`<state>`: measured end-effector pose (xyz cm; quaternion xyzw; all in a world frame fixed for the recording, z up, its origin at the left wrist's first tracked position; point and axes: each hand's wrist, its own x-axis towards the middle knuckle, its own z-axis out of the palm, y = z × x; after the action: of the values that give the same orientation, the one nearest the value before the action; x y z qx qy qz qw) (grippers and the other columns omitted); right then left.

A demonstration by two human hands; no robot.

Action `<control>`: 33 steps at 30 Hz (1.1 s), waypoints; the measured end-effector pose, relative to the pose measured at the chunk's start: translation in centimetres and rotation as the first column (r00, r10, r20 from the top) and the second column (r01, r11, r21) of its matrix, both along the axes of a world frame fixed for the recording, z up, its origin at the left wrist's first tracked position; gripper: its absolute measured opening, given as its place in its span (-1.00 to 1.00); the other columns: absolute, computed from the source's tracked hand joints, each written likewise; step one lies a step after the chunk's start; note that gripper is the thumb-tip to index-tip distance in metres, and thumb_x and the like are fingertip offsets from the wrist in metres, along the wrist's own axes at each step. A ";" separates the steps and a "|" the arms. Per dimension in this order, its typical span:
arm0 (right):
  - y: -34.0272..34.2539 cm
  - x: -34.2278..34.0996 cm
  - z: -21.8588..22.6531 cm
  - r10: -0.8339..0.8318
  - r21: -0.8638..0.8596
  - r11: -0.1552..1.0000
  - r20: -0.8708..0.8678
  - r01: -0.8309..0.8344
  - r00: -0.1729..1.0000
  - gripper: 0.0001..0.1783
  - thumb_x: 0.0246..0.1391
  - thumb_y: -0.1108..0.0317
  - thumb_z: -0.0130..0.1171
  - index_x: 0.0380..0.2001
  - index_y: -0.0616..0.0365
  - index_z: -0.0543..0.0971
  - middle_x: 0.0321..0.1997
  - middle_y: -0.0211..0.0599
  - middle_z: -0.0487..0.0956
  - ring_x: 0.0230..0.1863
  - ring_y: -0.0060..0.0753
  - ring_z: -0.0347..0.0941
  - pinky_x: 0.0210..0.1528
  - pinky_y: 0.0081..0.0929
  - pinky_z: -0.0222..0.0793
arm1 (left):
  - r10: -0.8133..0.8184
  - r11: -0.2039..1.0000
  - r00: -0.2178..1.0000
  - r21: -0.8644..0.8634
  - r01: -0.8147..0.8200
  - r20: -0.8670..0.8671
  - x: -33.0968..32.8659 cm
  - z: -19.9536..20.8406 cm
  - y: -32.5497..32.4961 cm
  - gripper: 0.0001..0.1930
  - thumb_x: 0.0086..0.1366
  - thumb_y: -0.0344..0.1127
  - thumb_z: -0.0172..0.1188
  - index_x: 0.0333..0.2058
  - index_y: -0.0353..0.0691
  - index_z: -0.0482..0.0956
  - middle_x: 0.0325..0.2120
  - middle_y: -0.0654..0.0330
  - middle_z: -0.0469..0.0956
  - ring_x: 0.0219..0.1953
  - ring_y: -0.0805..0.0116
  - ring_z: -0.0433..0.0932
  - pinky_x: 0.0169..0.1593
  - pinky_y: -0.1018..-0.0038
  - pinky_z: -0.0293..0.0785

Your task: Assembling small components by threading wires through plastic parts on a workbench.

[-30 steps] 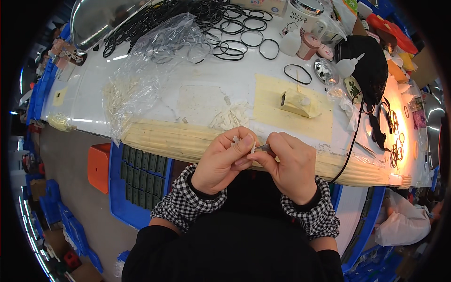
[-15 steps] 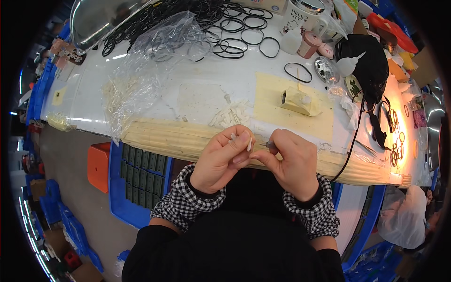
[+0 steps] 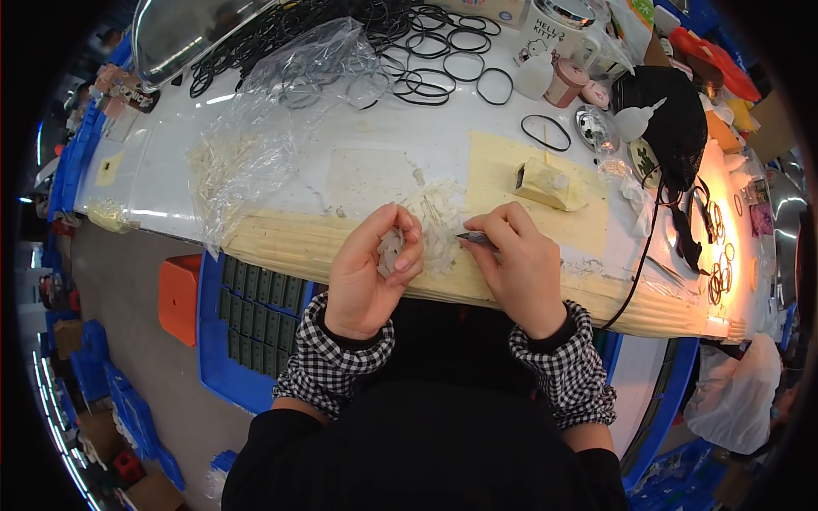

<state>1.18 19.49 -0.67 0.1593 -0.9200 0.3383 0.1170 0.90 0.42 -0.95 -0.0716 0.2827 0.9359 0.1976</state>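
My left hand (image 3: 371,277) is curled above the table's near edge, its fingers bent around several small whitish pieces (image 3: 391,249). They are partly hidden, so I cannot tell their exact kind. My right hand (image 3: 521,268) pinches a small dark pointed blade (image 3: 479,239) between thumb and fingers, its tip directed left toward the other hand. The two hands are apart. Just beyond them lies a loose pile of thin whitish strips (image 3: 433,213) on the white table, beside the yellow padded front edge (image 3: 285,243).
A yellow sheet (image 3: 490,183) carries a small yellow-wrapped block (image 3: 550,185). Black rubber rings (image 3: 494,86) and a clear plastic bag (image 3: 264,136) lie farther back. At right are a mug (image 3: 545,38), a black bag (image 3: 669,119), a cord and a glowing lamp light. A blue crate (image 3: 256,332) stands below.
My hands have moved apart and slightly forward. The left fingers have curled inward over the whitish pieces, and the dark blade in my right hand now shows more plainly.
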 end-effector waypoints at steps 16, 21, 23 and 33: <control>0.3 1.7 3.6 0.132 -0.545 0.838 0.228 0.014 0.965 -0.78 -0.17 0.44 0.41 -0.52 0.17 0.51 -0.58 -0.55 0.45 -0.64 -0.83 0.15 -0.65 -0.78 -0.02 | -0.259 0.962 0.966 -0.087 0.257 -0.012 1.0 0.9 2.5 -0.85 0.35 -0.30 0.05 -0.24 -0.26 0.48 -0.56 0.41 0.36 -0.58 0.72 0.17 -0.49 0.73 0.10; 0.2 1.4 4.1 0.141 -0.353 0.926 -0.003 -0.133 0.990 -0.68 -0.15 0.24 0.41 -0.47 0.14 0.47 -0.57 -0.45 0.44 -0.67 -0.60 0.26 -0.66 -0.62 0.15 | -0.292 0.953 0.955 -0.094 0.287 -0.055 0.6 1.0 2.1 -0.84 0.38 -0.26 -0.01 -0.31 -0.21 0.43 -0.60 0.44 0.27 -0.59 0.72 0.14 -0.48 0.72 0.09; 0.6 1.5 3.9 0.153 -0.218 0.964 -0.027 -0.155 0.988 -0.64 -0.12 0.12 0.36 -0.47 0.12 0.45 -0.59 -0.42 0.43 -0.66 -0.48 0.32 -0.65 -0.54 0.20 | -0.315 0.947 0.945 -0.098 0.307 -0.085 0.6 0.8 2.0 -0.81 0.38 -0.24 -0.02 -0.30 -0.25 0.39 -0.54 0.38 0.30 -0.60 0.73 0.11 -0.52 0.75 0.07; 0.5 1.8 3.1 0.108 0.068 0.992 -0.055 -0.105 0.993 -0.58 -0.03 -0.04 0.21 -0.56 0.08 0.37 -0.67 -0.40 0.34 -0.68 -0.35 0.35 -0.66 -0.45 0.22 | -0.352 0.936 0.928 -0.044 0.350 -0.121 0.7 0.6 2.0 -0.82 0.39 -0.26 -0.04 -0.31 -0.27 0.36 -0.49 0.36 0.31 -0.62 0.74 0.10 -0.56 0.78 0.03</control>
<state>2.96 19.94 2.48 0.2219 -0.9169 0.3090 0.1205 1.56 2.47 -0.39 0.0378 0.3132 0.8850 0.3425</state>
